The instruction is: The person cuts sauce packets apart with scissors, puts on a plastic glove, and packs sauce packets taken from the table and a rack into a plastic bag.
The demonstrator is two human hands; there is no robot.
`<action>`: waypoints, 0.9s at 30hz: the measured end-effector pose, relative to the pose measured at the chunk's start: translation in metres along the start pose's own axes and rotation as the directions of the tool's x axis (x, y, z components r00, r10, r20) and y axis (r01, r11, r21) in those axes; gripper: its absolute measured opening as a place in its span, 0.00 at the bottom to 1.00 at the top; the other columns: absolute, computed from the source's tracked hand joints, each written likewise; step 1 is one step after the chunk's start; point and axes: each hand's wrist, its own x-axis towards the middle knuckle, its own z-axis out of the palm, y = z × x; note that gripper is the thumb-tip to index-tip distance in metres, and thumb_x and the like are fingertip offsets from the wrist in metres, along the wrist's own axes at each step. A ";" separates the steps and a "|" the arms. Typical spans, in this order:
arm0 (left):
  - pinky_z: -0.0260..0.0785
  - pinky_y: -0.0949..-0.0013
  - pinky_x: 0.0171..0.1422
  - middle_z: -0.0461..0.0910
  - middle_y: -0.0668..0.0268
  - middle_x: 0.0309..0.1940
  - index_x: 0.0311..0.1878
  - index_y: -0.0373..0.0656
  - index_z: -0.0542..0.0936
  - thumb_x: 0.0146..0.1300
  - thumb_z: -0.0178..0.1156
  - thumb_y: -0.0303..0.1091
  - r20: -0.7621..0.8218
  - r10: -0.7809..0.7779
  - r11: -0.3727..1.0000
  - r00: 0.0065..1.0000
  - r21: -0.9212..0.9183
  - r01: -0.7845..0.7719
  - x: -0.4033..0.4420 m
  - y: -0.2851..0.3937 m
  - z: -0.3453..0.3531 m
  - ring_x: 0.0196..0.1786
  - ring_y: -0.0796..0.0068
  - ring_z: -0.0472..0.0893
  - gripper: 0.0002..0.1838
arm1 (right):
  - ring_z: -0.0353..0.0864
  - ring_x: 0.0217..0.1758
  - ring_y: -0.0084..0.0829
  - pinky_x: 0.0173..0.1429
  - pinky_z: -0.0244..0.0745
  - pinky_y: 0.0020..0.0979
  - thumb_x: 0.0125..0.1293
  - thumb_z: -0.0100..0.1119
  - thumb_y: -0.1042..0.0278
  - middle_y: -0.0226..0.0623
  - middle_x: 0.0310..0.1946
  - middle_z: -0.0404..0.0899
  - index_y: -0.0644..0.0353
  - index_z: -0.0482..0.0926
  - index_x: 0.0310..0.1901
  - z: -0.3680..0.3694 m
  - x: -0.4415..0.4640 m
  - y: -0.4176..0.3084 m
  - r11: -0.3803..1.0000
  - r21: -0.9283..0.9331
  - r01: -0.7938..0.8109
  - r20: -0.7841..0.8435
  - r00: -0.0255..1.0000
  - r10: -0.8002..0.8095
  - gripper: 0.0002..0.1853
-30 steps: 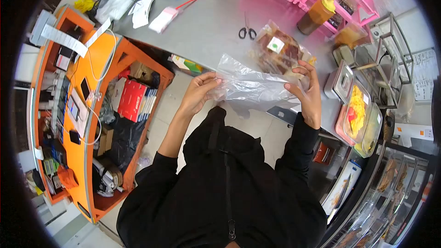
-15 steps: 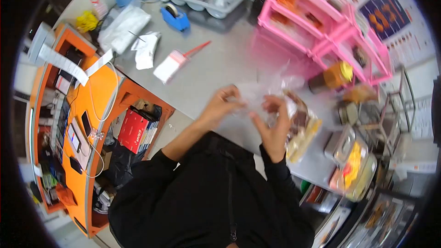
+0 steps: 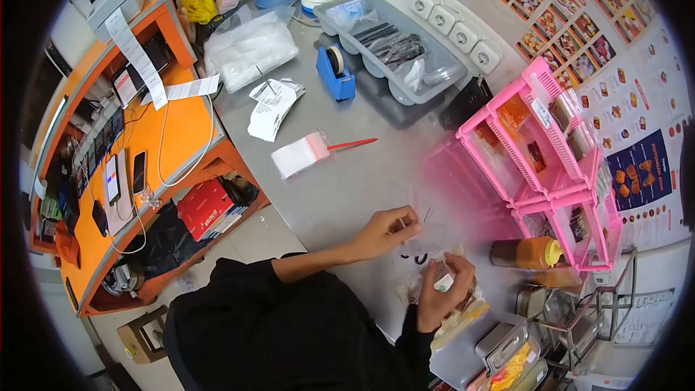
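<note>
My left hand (image 3: pixel 391 232) is closed in a pinch on a thin clear plastic bag (image 3: pixel 436 235) above the steel counter. Lower and to the right, my right hand (image 3: pixel 447 292) has its fingers curled, with a small white and green label (image 3: pixel 444 282) showing between thumb and fingers. What it grips is hard to make out. Below my right hand lies clear-wrapped food (image 3: pixel 456 327) with brown and pale yellow parts, partly hidden by the hand. Small dark curved marks (image 3: pixel 415 258) show between the hands; I cannot tell what they are.
A pink tiered rack (image 3: pixel 517 203) and a yellow-capped sauce bottle (image 3: pixel 527 253) stand on the right. Farther back are a grey cutlery tray (image 3: pixel 436 90), a blue tape dispenser (image 3: pixel 335 83) and receipts (image 3: pixel 272 112). Food containers (image 3: pixel 503 347) sit at lower right; an orange desk (image 3: pixel 174 137) is left.
The view has turned and shifted, so the counter's back and wall show more. My left hand stays pinched; my right hand has closed more and sits over the wrapped food.
</note>
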 end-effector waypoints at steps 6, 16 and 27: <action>0.69 0.71 0.31 0.76 0.63 0.32 0.38 0.39 0.77 0.61 0.60 0.29 0.006 0.409 0.781 0.913 0.515 -0.353 -0.005 0.024 0.014 0.30 0.73 0.78 0.05 | 0.76 0.40 0.39 0.43 0.76 0.32 0.51 0.57 0.88 0.42 0.35 0.73 0.64 0.74 0.35 0.038 -0.009 -0.005 0.975 0.221 -0.011 0.081 0.997 -0.007 0.11; 0.71 0.68 0.31 0.75 0.65 0.32 0.35 0.43 0.80 0.57 0.63 0.33 0.154 0.393 0.686 0.906 0.607 -0.401 -0.017 0.038 0.036 0.31 0.67 0.79 0.06 | 0.77 0.42 0.40 0.43 0.75 0.35 0.56 0.59 0.77 0.42 0.41 0.74 0.61 0.75 0.42 0.051 -0.035 0.030 0.976 0.186 -0.115 0.276 0.959 0.060 0.11; 0.71 0.68 0.32 0.74 0.72 0.31 0.33 0.48 0.78 0.51 0.60 0.35 0.348 0.454 0.282 0.820 0.817 -0.503 -0.011 0.030 0.062 0.33 0.73 0.78 0.06 | 0.77 0.42 0.41 0.45 0.75 0.39 0.50 0.60 0.73 0.43 0.41 0.75 0.63 0.78 0.38 0.024 -0.041 0.060 0.966 -0.192 0.171 0.528 0.848 -0.045 0.11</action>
